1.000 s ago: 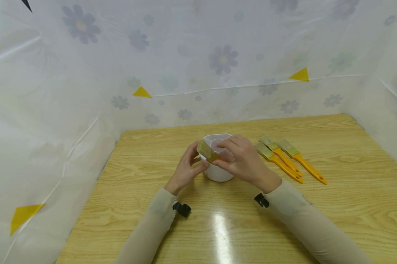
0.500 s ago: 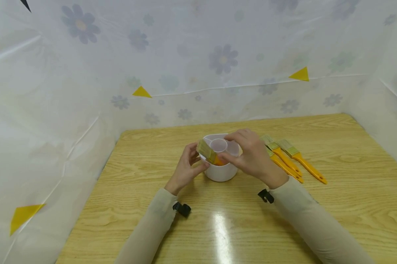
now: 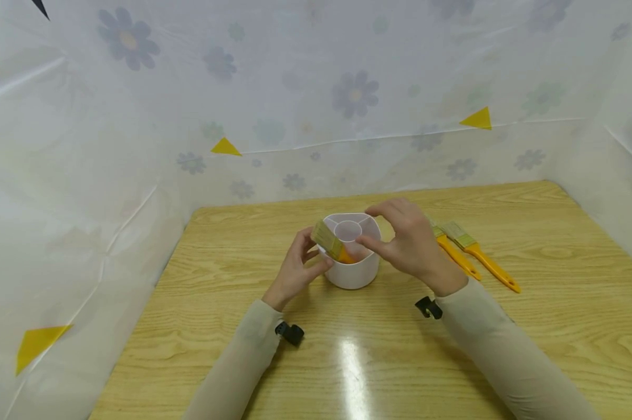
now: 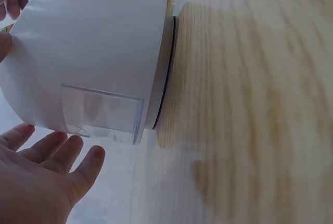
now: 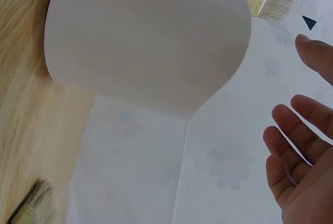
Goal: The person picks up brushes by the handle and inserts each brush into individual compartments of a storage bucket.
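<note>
A white round organizer [image 3: 354, 275] with dividers and a round middle compartment [image 3: 348, 231] stands upright on the table. A paintbrush [image 3: 326, 240] leans in its front left part, bristles up and tilted left, orange handle going down inside. My left hand [image 3: 297, 266] holds the organizer's left side, thumb at the front and fingers further back; the left wrist view shows fingertips [image 4: 75, 146] at its wall, near a clear pocket [image 4: 104, 110]. To the right of the rim, my right hand [image 3: 407, 242] has thumb and fingers apart, with nothing between them.
Paintbrushes with orange handles [image 3: 491, 267] lie on the wooden table [image 3: 216, 262] right of the organizer, partly hidden by the right hand. White flowered sheeting [image 3: 305, 87] with yellow triangles [image 3: 227, 147] encloses the table at the back and sides.
My right hand has let go of the paintbrush and drawn back to the right, out of the organizer. The brush stays leaning inside. The left hand has kept its place.
</note>
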Motion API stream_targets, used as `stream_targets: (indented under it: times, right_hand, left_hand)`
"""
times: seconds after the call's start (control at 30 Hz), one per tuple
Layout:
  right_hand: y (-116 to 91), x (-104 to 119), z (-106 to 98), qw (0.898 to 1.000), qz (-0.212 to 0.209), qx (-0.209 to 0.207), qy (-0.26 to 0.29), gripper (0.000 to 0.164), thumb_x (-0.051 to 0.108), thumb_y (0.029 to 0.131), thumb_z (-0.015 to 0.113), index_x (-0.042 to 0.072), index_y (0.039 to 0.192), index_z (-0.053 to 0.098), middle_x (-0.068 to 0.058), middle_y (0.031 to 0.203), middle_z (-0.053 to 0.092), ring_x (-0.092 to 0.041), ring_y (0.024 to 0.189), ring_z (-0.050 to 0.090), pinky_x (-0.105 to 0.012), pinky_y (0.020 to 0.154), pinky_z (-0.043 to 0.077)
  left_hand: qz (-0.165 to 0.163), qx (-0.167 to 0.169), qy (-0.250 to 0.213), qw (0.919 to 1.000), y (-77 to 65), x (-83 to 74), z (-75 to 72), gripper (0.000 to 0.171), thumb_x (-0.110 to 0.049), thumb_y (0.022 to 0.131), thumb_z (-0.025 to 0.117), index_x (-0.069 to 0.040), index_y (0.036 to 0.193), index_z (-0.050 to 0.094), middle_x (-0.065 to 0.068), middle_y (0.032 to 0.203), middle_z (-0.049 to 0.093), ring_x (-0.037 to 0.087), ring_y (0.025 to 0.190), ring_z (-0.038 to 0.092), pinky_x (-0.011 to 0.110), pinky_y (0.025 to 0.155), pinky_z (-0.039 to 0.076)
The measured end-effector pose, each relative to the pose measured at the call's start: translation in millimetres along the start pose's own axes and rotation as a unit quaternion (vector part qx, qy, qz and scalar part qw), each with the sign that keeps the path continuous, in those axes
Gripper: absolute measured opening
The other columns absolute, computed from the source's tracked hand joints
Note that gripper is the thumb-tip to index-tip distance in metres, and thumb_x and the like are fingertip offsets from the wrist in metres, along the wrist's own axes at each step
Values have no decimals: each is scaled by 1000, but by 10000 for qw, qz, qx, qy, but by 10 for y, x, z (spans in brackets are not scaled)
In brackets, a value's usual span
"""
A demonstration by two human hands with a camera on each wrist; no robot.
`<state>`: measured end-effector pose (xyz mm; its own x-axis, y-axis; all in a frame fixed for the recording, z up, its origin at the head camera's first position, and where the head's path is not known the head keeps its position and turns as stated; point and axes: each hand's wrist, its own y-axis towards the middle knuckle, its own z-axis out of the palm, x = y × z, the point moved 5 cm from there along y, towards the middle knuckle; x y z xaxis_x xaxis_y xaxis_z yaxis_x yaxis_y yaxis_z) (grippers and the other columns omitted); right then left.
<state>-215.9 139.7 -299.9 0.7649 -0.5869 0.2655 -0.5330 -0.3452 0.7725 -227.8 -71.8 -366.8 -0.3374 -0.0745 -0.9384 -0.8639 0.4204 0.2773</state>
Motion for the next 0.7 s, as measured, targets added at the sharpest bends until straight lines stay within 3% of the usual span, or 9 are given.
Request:
stream_targets:
  times: [0.7]
  right_hand:
    - [3,-13,-60,9999,78,-111,-63,44,30,72,83,3,103,67,-8,95,66,-26,90,58,-40,80,47]
  left_hand:
    - [160,122,80,9998,-5,-31,-1,62,0,89,61,-2,145,35,18,139,43,37,128,39,56,104,34]
